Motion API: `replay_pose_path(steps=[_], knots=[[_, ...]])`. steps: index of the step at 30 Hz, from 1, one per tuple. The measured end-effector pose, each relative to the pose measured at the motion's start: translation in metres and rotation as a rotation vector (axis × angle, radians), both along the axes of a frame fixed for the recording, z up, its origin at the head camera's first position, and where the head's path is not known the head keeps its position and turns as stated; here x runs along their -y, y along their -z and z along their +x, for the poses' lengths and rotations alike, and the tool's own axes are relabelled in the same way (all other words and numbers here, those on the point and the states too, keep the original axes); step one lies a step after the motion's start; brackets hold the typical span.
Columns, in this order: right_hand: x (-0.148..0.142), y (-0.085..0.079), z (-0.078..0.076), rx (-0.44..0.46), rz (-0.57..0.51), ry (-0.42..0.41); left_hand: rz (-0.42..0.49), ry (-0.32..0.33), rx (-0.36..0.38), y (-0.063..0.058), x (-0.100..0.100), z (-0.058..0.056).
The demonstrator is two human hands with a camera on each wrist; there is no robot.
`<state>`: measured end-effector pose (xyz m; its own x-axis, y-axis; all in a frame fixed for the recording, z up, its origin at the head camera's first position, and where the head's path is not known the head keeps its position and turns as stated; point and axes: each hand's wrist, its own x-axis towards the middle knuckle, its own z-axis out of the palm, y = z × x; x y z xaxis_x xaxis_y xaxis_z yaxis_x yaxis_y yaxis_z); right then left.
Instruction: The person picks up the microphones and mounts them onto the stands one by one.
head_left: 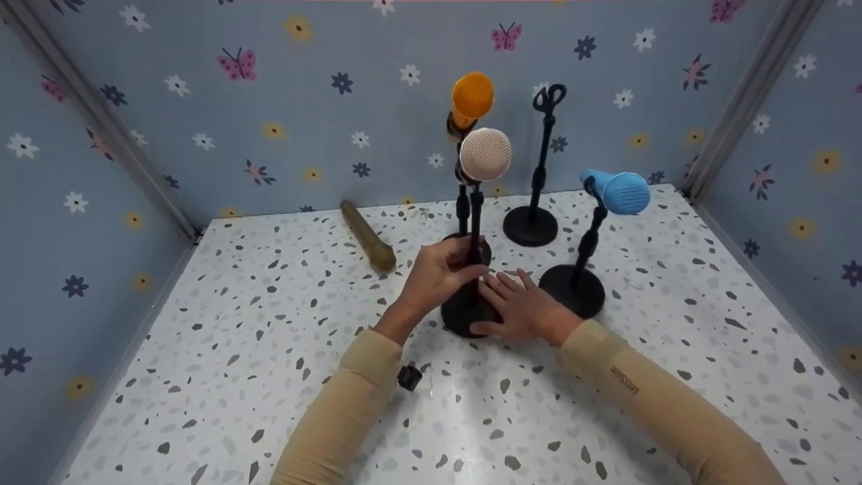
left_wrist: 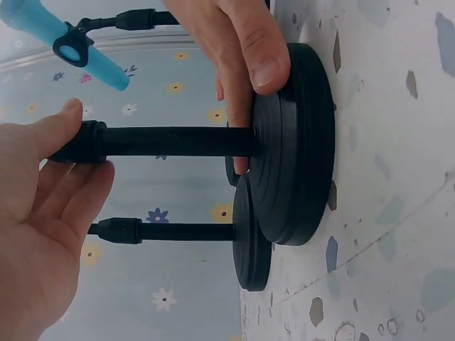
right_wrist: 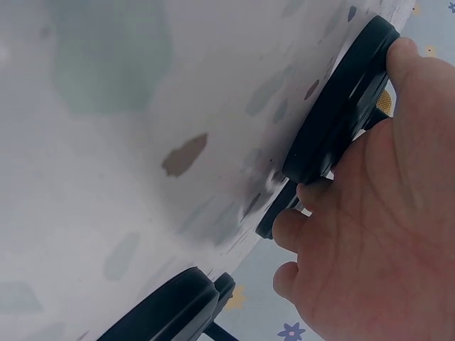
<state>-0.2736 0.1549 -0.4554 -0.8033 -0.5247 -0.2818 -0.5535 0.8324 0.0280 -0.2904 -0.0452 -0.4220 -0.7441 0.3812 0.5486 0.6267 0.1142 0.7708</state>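
Note:
My left hand [head_left: 434, 275] grips the collar of a black microphone stand [left_wrist: 178, 141], its thumb and fingers around the pole. A pale pink microphone [head_left: 485, 155] sits in that stand's clip. My right hand [head_left: 522, 310] lies on the same stand's round base [left_wrist: 298, 145], fingers stretched across it. In the right wrist view its thumb touches the rim of the base [right_wrist: 341, 99]. Just behind stands another stand with an orange microphone [head_left: 473, 96]; its base is partly hidden by my left hand and the front stand.
To the right, a blue microphone [head_left: 626, 193] rests in a third stand. An unfilled black stand [head_left: 532, 225] is at the back. A gold-brown microphone [head_left: 368, 236] lies on the speckled table [head_left: 236, 323] at left. A small black piece [head_left: 409, 377] is beside my left sleeve. Patterned walls enclose the table.

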Motion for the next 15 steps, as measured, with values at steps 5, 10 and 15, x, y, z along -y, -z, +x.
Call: replay_pose_path(steps=[5,10,15], knots=[[0.0003,0.0019,0.0003,-0.001,-0.015,-0.007,-0.018,-0.063,-0.079,0.0031,-0.0011,0.0027],[0.0003,0.0027,-0.0002,-0.008,-0.011,0.005,-0.056,-0.083,-0.102,0.0040,-0.0012,0.0036],[-0.0001,0.0024,0.0002,-0.004,-0.024,-0.001,-0.022,-0.072,-0.080,0.0060,-0.0013,0.0035]])
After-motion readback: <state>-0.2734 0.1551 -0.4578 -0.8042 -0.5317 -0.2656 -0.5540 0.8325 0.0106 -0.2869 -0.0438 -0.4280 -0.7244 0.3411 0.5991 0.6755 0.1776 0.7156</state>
